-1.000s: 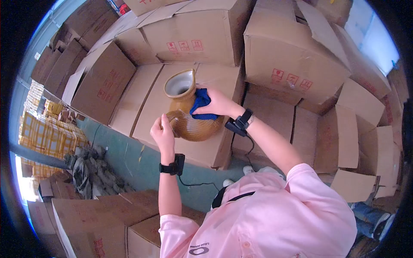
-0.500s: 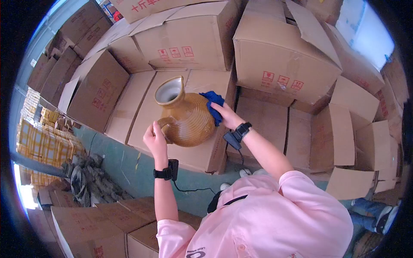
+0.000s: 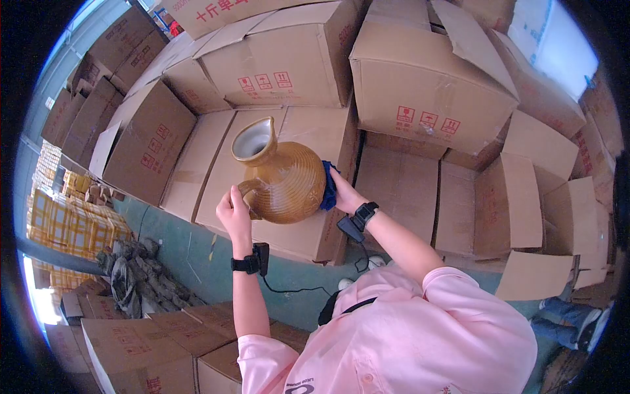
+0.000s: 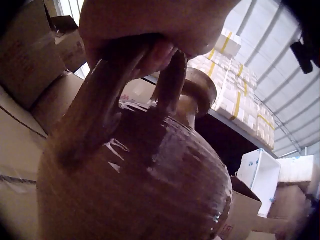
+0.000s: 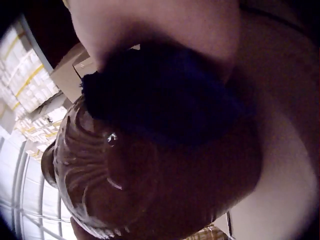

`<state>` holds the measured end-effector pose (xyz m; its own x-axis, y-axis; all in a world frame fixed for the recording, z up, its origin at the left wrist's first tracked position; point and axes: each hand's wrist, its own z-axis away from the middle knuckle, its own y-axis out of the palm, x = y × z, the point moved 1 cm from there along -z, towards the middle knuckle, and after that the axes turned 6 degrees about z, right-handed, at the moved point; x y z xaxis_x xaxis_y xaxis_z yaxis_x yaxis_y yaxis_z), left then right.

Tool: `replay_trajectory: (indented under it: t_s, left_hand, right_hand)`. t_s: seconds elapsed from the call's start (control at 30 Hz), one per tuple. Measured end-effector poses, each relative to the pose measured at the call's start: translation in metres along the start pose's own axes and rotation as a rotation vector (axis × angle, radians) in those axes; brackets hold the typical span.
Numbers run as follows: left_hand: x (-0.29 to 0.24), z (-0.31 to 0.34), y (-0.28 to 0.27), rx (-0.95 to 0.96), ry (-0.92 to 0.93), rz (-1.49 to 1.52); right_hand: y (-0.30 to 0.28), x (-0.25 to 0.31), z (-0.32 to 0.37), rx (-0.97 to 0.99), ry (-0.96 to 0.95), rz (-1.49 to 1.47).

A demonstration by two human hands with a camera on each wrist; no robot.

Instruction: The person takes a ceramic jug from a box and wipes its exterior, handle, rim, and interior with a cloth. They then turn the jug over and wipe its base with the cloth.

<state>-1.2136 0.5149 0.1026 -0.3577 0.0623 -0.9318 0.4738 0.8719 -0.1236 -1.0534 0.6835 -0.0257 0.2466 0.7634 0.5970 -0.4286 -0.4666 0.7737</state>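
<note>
A brown glazed jug (image 3: 289, 180) with a ribbed body, a pale inside and a spouted rim is tilted over the cardboard boxes. My left hand (image 3: 234, 213) grips its looped handle (image 4: 92, 110), fingers curled through the loop in the left wrist view. On the other side of the body, my right hand (image 3: 346, 192) holds a dark blue cloth (image 3: 329, 187) against the wall. In the right wrist view the cloth (image 5: 165, 95) spreads over the glaze beside a raised shell-like pattern, and it hides most of the fingers.
Under the jug lies a flat-topped cardboard box (image 3: 216, 190). More large boxes (image 3: 282, 65) with red print stand behind, and an open-flapped one (image 3: 433, 85) rises at the right. Yellow-strapped white stacks (image 3: 72, 217) and a dark heap (image 3: 134, 276) are at the left. Cables hang from the wrist cameras.
My right hand has moved the cloth from the jug's neck and shoulder round to the right side, lower down. The jug has turned slightly; my left hand keeps its hold on the handle.
</note>
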Motion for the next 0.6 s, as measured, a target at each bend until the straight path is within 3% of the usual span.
replay_trajectory:
  t_s: [0.17,0.27,0.47,0.6]
  left_hand:
    - [-0.012,-0.001,0.0,0.03,-0.058,0.115]
    - [-0.002,-0.01,-0.01,0.08,-0.09,0.151]
    - [0.008,-0.03,-0.033,0.229,-0.178,0.21]
    - [0.006,-0.037,-0.038,0.294,-0.189,0.16]
  right_hand:
    - [-0.007,-0.003,0.0,-0.014,-0.036,0.0]
    - [-0.006,0.0,0.012,-0.031,-0.174,0.092]
    - [0.026,0.032,0.029,0.053,-0.429,0.474]
    - [0.052,0.059,0.036,0.134,-0.45,0.705]
